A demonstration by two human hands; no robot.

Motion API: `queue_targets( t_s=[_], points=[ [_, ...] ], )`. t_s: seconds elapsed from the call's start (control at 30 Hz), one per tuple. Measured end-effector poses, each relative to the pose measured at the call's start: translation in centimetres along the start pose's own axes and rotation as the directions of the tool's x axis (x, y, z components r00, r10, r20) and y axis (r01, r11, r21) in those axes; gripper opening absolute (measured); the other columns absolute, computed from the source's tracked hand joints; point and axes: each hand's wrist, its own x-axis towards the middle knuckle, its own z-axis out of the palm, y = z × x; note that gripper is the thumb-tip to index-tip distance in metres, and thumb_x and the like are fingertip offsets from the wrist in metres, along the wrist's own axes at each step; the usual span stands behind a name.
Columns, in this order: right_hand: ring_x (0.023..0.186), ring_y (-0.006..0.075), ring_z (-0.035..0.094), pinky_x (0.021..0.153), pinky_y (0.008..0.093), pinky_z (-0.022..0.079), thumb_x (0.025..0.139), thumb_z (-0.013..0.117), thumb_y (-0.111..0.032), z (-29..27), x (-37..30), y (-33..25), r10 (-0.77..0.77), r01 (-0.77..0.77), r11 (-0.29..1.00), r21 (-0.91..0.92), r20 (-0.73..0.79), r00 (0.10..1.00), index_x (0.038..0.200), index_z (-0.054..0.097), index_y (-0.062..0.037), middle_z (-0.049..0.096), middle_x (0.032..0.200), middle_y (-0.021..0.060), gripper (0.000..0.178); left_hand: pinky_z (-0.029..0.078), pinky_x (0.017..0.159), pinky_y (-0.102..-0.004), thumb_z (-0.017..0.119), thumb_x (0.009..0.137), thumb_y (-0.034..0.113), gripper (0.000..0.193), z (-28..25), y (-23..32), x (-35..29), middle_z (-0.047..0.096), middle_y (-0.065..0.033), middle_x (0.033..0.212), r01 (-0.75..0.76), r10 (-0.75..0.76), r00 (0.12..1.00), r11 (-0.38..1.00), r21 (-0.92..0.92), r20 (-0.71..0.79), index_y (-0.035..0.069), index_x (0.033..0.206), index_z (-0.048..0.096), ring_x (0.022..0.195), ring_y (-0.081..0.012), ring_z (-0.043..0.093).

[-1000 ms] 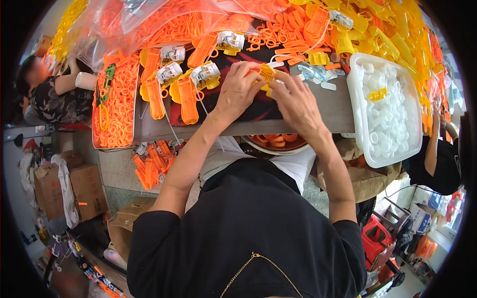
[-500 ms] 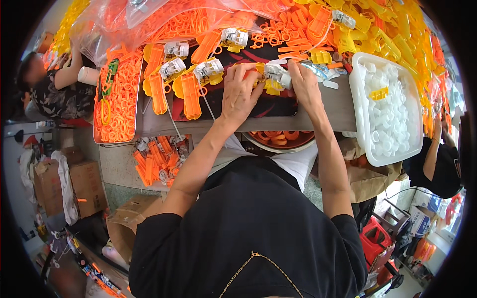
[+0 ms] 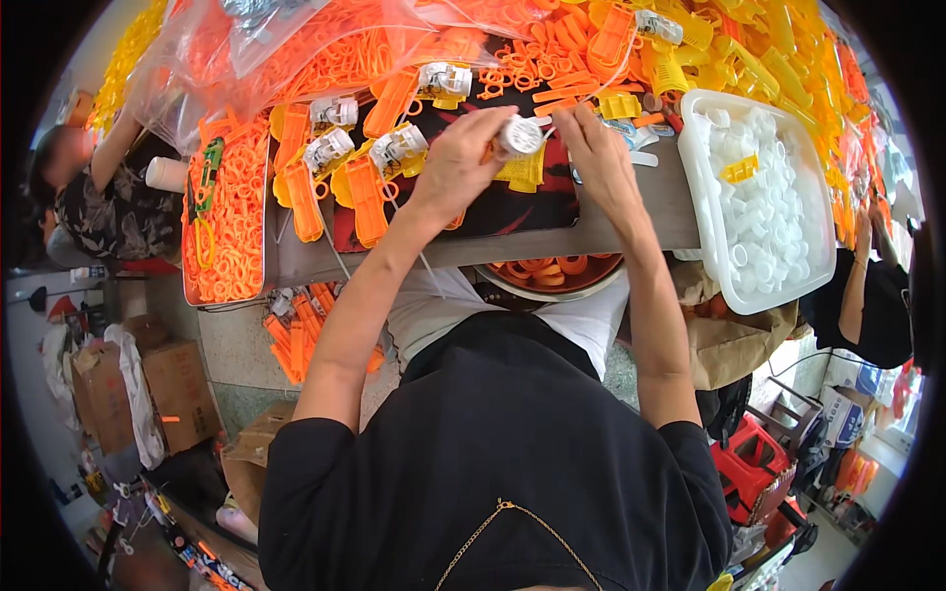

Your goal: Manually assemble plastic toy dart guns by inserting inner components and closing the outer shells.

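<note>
Turned since the earlier frame, the white round-ended part point(image 3: 520, 136) now shows its disc face upward, held in the fingers of the left hand point(image 3: 456, 169), with a yellow piece point(image 3: 524, 173) just below it. Close by, the right hand point(image 3: 599, 156) has its fingertips nearly together; I cannot tell what they pinch. Printing marks a blue-and-white carton point(image 3: 843, 419) far right, below the hands. Right of them on the desk point(image 3: 655, 212), a white tub point(image 3: 757, 303) holds white caps and one yellow piece. Left of them, a tray point(image 3: 263, 281) holds orange rings and green-handled cutters point(image 3: 205, 187). Below the hands, a bowl point(image 3: 570, 295) contains orange pieces.
</note>
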Motion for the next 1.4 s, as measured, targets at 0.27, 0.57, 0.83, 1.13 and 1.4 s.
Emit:
queue_targets(
  t_s=[0.27, 0.57, 0.83, 1.13, 1.4],
  points=[
    [0.124, 0.0264, 0.052, 0.106, 0.0471, 0.037, 0.085, 0.073, -0.016, -0.6, 0.9, 3.4, -0.605, 0.541, 0.637, -0.549, 0.078, 0.792, 0.108, 0.072, -0.0112, 0.064, 0.127, 0.0047, 0.023, 0.045, 0.104, -0.0421, 0.071, 0.089, 0.009, 0.051, 0.3, -0.7, -1.1, 0.063, -0.0144, 0.126, 0.132, -0.134, 0.991, 0.957, -0.257, 0.010, 0.006, 0.138, 0.056, 0.117, -0.0329, 0.058],
    [0.088, 0.0227, 0.064, 0.090, 0.0413, 0.047, 0.083, 0.070, -0.018, 2.8, -9.2, -2.1, -0.562, 0.722, 0.549, -0.420, 0.454, 0.692, 0.097, 0.070, -0.0127, 0.064, 0.077, 0.0027, 0.015, 0.044, 0.105, -0.0396, 0.071, 0.088, 0.006, 0.051, 0.3, -1.3, -1.5, 0.062, -0.0104, 0.134, 0.103, -0.097, 0.995, 0.967, -0.232, 0.036, 0.005, 0.138, 0.058, 0.121, -0.0301, 0.056],
    [0.102, 0.0267, 0.055, 0.094, 0.0417, 0.039, 0.096, 0.064, -0.015, 5.2, -5.7, 0.0, -0.457, 0.413, 0.867, -0.277, -0.114, 0.882, 0.116, 0.072, -0.0116, 0.060, 0.101, 0.0074, 0.022, 0.041, 0.106, -0.0427, 0.070, 0.090, 0.013, 0.048, 0.5, -1.4, -1.5, 0.063, -0.0113, 0.127, 0.080, -0.083, 0.997, 0.958, -0.277, 0.002, 0.007, 0.136, 0.059, 0.118, -0.0317, 0.057],
    [0.119, 0.0285, 0.050, 0.108, 0.0467, 0.030, 0.085, 0.076, -0.018, 4.6, -5.6, 0.6, -0.430, 0.377, 0.870, -0.318, -0.114, 0.896, 0.136, 0.058, -0.0139, 0.057, 0.124, 0.0080, 0.054, 0.042, 0.104, -0.0421, 0.070, 0.089, 0.006, 0.048, 0.7, -1.2, -1.8, 0.063, -0.0100, 0.126, 0.081, -0.081, 0.997, 0.967, -0.241, 0.006, 0.008, 0.136, 0.059, 0.117, -0.0310, 0.057],
    [0.128, 0.0287, 0.052, 0.118, 0.0490, 0.026, 0.075, 0.086, -0.021, 2.8, -4.1, 0.8, -0.404, 0.385, 0.893, -0.235, -0.036, 0.914, 0.151, 0.041, -0.0096, 0.055, 0.138, 0.0126, 0.088, 0.048, 0.104, -0.0345, 0.068, 0.094, 0.002, 0.048, -0.4, -1.5, -1.5, 0.060, -0.0094, 0.135, 0.152, -0.151, 0.988, 0.912, -0.382, 0.033, 0.006, 0.141, 0.056, 0.125, -0.0216, 0.057]
  ],
)
